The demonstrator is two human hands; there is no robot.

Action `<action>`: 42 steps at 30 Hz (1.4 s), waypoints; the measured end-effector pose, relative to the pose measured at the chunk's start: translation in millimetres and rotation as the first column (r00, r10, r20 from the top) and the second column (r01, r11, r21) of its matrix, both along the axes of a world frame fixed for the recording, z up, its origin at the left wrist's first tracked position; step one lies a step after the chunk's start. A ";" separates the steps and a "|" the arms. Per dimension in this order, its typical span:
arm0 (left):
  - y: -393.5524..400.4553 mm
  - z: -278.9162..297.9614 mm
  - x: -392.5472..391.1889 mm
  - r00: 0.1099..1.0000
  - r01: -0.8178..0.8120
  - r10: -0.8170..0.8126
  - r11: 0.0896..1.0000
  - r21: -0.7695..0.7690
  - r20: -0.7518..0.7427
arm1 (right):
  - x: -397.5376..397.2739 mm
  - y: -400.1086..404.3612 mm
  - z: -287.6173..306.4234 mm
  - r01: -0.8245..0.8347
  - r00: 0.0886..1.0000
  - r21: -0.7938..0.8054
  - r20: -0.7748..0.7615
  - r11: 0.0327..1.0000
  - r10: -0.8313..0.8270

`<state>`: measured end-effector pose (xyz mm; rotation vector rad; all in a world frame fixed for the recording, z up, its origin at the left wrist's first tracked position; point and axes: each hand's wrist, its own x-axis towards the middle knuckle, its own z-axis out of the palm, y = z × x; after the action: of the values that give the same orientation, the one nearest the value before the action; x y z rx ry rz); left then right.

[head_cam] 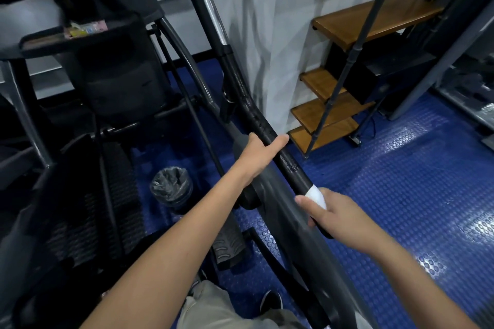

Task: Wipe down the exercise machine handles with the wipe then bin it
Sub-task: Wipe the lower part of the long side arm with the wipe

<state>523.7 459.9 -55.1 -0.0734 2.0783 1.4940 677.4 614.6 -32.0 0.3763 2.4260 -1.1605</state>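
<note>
A long black foam-covered handle [290, 164] of the exercise machine runs diagonally from the upper middle down towards me. My left hand [260, 153] grips the handle partway up, fingers curled over its far side. Lower down, my right hand [335, 218] is closed around the handle's near end with a white wipe [318, 196] pressed between palm and foam; the wipe shows just above my thumb. A wet sheen marks the foam between my hands. A small bin [171, 187] lined with a clear bag stands on the floor to the left, below my left forearm.
The machine's black frame, console tray [80, 35] and foot pedal [230, 246] fill the left side. A wooden shelf rack [344, 104] and a thin tripod leg [352, 61] stand at the right by a white curtain [267, 35]. Blue studded flooring [401, 181] spreads to the right.
</note>
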 end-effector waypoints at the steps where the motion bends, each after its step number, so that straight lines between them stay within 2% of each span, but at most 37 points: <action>1: -0.1 1.1 -2.4 1.000 -0.006 0.006 1.000 -0.023 -0.014 | 0.1 -4.3 0.7 -0.030 0.998 0.180 -0.046 0.983 0.039; 3: 0.9 4.7 -7.3 1.000 0.005 -0.007 0.998 -0.070 -0.024 | -4.2 -15.4 2.1 -0.092 0.987 0.475 -0.073 0.875 0.143; 4: 1.7 6.6 -9.7 1.000 0.018 -0.020 0.996 -0.090 -0.024 | -8.7 -19.6 1.0 -0.107 0.979 0.556 -0.084 0.824 0.183; 5: 2.1 7.7 -11.9 0.999 0.033 -0.035 0.994 -0.107 -0.017 | -13.5 -22.8 0.4 -0.102 0.974 0.585 -0.106 0.805 0.200; 6: 2.5 8.4 -13.6 0.999 0.047 -0.048 0.992 -0.121 -0.004 | -18.7 -23.7 -0.7 -0.089 0.973 0.559 -0.126 0.824 0.191; 8: 2.4 8.5 -15.8 0.998 0.066 -0.064 0.987 -0.145 0.018 | -29.5 -18.6 -2.3 -0.047 0.987 0.319 -0.132 0.947 0.094; 9: 1.8 8.5 -16.2 0.997 0.071 -0.068 0.986 -0.149 0.025 | -35.1 -13.4 -2.6 -0.029 0.995 0.118 -0.090 0.993 0.040; 10: 1.6 7.7 -16.8 0.997 0.076 -0.072 0.985 -0.152 0.031 | -39.7 -8.6 -2.0 0.015 1.000 -0.124 -0.017 0.992 -0.017; 11: 1.2 6.5 -17.5 0.997 0.076 -0.072 0.985 -0.152 0.033 | -42.3 -4.1 -3.7 0.099 0.993 -0.378 0.092 0.921 -0.069; 12: 1.1 4.4 -18.3 0.997 0.075 -0.071 0.985 -0.153 0.032 | -41.9 -1.0 -7.9 0.212 0.971 -0.590 0.216 0.779 -0.101; 13: 0.9 3.1 -18.6 0.997 0.075 -0.071 0.986 -0.149 0.030 | -39.3 -0.4 -13.0 0.327 0.938 -0.722 0.328 0.610 -0.115; 14: 0.7 2.1 -18.5 0.997 0.076 -0.072 0.986 -0.146 0.030 | -35.6 -1.3 -18.4 0.418 0.903 -0.788 0.414 0.452 -0.115; 15: 0.6 1.4 -18.2 0.997 0.076 -0.072 0.987 -0.143 0.030 | -32.1 -2.8 -23.7 0.478 0.875 -0.811 0.471 0.336 -0.108; 16: 0.7 1.1 -17.8 0.997 0.075 -0.071 0.987 -0.142 0.033 | -28.4 -3.4 -28.8 0.510 0.859 -0.817 0.503 0.269 -0.101; 17: 0.7 1.2 -17.2 0.997 0.073 -0.069 0.987 -0.142 0.030 | -25.0 -2.9 -31.0 0.511 0.858 -0.822 0.504 0.251 -0.096; 18: 0.8 1.4 -16.9 0.997 0.071 -0.068 0.987 -0.141 0.026 | -22.5 -0.8 -30.5 0.484 0.873 -0.828 0.477 0.285 -0.096; 19: 0.5 1.7 -16.7 0.998 0.067 -0.064 0.987 -0.146 0.025 | -21.0 1.9 -26.9 0.429 0.900 -0.816 0.424 0.387 -0.102; 21: 1.2 2.6 -16.6 0.998 0.064 -0.060 0.986 -0.155 0.031 | -19.7 5.8 -14.6 0.244 0.963 -0.642 0.247 0.727 -0.105; 22: 1.5 2.8 -17.2 0.997 0.068 -0.063 0.985 -0.159 0.038 | -20.0 4.2 -8.1 0.137 0.987 -0.475 0.141 0.869 -0.079; 23: 2.1 3.4 -17.5 0.997 0.069 -0.063 0.984 -0.163 0.044 | -20.9 0.9 -3.8 0.057 0.998 -0.279 0.050 0.959 -0.044; 25: 3.2 4.8 -17.7 0.997 0.067 -0.059 0.982 -0.177 0.050 | -24.1 -9.9 0.0 0.003 0.998 0.091 -0.066 0.996 0.003; 27: 4.0 6.9 -17.4 0.997 0.064 -0.055 0.980 -0.189 0.054 | -29.5 -23.2 -0.2 -0.036 0.990 0.400 -0.109 0.916 0.086; 29: 4.0 7.5 -17.4 0.997 0.067 -0.060 0.979 -0.190 0.044 | -35.3 -29.7 -3.6 -0.054 0.976 0.541 -0.149 0.839 0.159; 30: 3.5 7.4 -17.6 0.997 0.071 -0.064 0.979 -0.192 0.042 | -38.2 -29.1 -3.9 -0.055 0.973 0.524 -0.162 0.850 0.162; 31: 2.7 7.2 -18.0 0.997 0.072 -0.066 0.978 -0.194 0.039 | -41.2 -25.2 -4.8 -0.051 0.975 0.435 -0.172 0.899 0.139; 32: 1.9 7.2 -17.8 0.997 0.069 -0.065 0.978 -0.195 0.031 | -44.0 -19.9 -4.3 -0.042 0.983 0.276 -0.162 0.960 0.089; 33: 1.1 7.3 -17.5 0.998 0.063 -0.061 0.979 -0.192 0.018 | -46.6 -14.3 -3.0 -0.027 0.992 0.060 -0.118 0.998 0.034; 34: 0.4 7.6 -17.2 0.999 0.052 -0.054 0.980 -0.190 -0.001 | -48.8 -9.9 -2.1 0.008 0.999 -0.172 -0.045 0.985 -0.016; 35: 0.2 8.5 -16.9 0.999 0.037 -0.043 0.980 -0.194 -0.025 | -49.9 -6.5 -2.4 0.067 0.997 -0.376 0.053 0.924 -0.051; 37: 0.7 10.6 -17.5 0.996 0.013 -0.032 0.974 -0.226 -0.079 | -48.5 -2.3 -9.1 0.240 0.963 -0.664 0.254 0.708 -0.088; 39: 2.0 11.7 -19.7 0.994 0.015 -0.042 0.967 -0.255 -0.101 | -45.0 -1.8 -15.6 0.388 0.914 -0.786 0.395 0.481 -0.093; 40: 3.0 12.5 -20.5 0.995 0.018 -0.043 0.966 -0.257 -0.092 | -42.8 -1.4 -18.5 0.415 0.903 -0.801 0.419 0.432 -0.092; 41: 4.3 13.4 -21.3 0.996 0.018 -0.040 0.967 -0.253 -0.081 | -39.7 0.2 -19.5 0.410 0.906 -0.803 0.414 0.433 -0.088; 42: 5.1 14.5 -22.0 0.997 0.013 -0.033 0.968 -0.251 -0.075 | -36.1 2.4 -19.4 0.375 0.920 -0.792 0.383 0.481 -0.085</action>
<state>501.7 465.0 -40.6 -0.0879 2.3148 1.2313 641.3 617.0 -51.5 0.5023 1.2779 -2.0823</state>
